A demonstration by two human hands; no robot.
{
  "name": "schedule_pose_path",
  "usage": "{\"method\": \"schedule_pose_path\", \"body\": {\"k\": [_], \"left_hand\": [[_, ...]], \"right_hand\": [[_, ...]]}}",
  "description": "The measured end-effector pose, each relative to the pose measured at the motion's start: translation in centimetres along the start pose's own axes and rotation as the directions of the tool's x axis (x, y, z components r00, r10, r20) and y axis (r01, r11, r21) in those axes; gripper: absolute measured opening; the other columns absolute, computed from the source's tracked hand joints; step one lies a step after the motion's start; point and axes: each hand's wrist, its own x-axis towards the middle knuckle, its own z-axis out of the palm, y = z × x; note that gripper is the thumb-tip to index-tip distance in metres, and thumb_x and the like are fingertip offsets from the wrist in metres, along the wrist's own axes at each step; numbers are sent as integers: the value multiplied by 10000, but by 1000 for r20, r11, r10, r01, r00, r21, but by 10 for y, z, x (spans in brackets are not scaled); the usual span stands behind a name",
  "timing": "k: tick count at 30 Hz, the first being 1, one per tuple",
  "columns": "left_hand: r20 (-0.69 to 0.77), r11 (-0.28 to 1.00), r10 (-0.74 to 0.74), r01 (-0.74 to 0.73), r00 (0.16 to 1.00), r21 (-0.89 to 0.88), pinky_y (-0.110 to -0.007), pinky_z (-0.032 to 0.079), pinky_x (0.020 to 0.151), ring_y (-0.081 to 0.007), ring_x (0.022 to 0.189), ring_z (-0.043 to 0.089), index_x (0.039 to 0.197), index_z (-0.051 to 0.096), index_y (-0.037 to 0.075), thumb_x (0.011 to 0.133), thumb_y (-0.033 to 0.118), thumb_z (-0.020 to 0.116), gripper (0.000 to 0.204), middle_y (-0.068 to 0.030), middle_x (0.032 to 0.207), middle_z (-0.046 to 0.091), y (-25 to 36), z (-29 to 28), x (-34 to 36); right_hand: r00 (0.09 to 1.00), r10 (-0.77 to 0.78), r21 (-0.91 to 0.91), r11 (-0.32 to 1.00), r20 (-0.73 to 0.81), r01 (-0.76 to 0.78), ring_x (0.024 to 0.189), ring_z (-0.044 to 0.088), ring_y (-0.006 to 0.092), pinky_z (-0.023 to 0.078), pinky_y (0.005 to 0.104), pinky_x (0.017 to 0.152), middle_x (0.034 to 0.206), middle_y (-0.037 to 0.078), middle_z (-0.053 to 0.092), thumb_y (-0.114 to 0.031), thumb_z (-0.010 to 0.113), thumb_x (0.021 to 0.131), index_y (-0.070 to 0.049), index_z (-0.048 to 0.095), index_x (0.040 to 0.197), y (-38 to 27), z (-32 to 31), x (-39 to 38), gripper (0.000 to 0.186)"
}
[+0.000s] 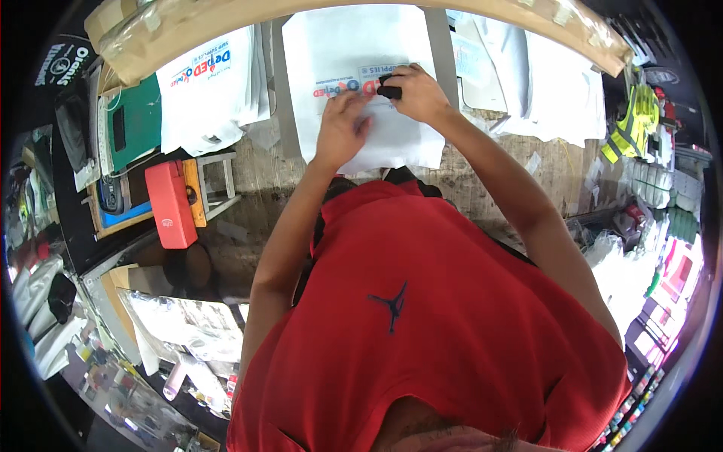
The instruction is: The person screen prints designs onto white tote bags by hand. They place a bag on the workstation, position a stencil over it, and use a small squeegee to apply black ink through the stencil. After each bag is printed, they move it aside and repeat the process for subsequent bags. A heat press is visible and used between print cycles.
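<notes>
A white fabric bag [354, 45] with a printed logo lies flat on a grey board on the worktable. My left hand [340, 128] presses flat on the bag just below the print, fingers spread. My right hand [416, 92] grips a small black tool [389, 89] and holds it against the printed area, beside a light rectangular sheet laid over the logo. Both forearms reach out over my red shirt.
A stack of printed white bags [207, 87] lies to the left, more white cloth [561, 87] to the right. A red box [170, 203] and a green mat [135, 120] sit at left. A taped cardboard roll [361, 16] runs along the back. Cluttered shelves flank both sides.
</notes>
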Motion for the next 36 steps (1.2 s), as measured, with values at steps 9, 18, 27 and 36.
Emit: {"method": "schedule_pose_path", "body": {"k": [9,18,27,36], "left_hand": [[148,990,18,-38,989,135,-505,352,1075,-378,1275,425,1330,618,209,816,200,758,532,-114,1423,460,7,12,0],[148,983,43,-68,988,168,-504,354,1067,-367,1260,422,1342,603,208,830,252,745,533,-117,1422,452,2,14,-4],[135,983,61,-84,989,166,-500,373,1049,-368,1263,428,1305,613,170,813,207,745,511,-128,1398,460,5,12,0],[130,977,64,-89,989,195,-498,373,1044,-359,1258,428,1310,611,177,816,214,742,512,-120,1391,469,5,13,-1]], "right_hand": [[995,96,-109,990,23,-93,1156,508,295,497,457,946,1235,59,572,-82,762,700,-143,708,1122,-34,9,-68,430],[988,143,-135,979,-62,-150,1125,522,319,486,467,924,1166,68,597,-100,752,698,-153,713,1125,-39,17,-72,432],[984,152,-162,973,-95,-166,1119,516,329,479,478,933,1187,71,590,-102,751,692,-169,711,1142,-43,20,-74,457],[985,121,-157,978,-124,-140,1114,507,324,475,471,892,1163,60,588,-99,724,713,-161,718,1126,-40,23,-72,418]]}}
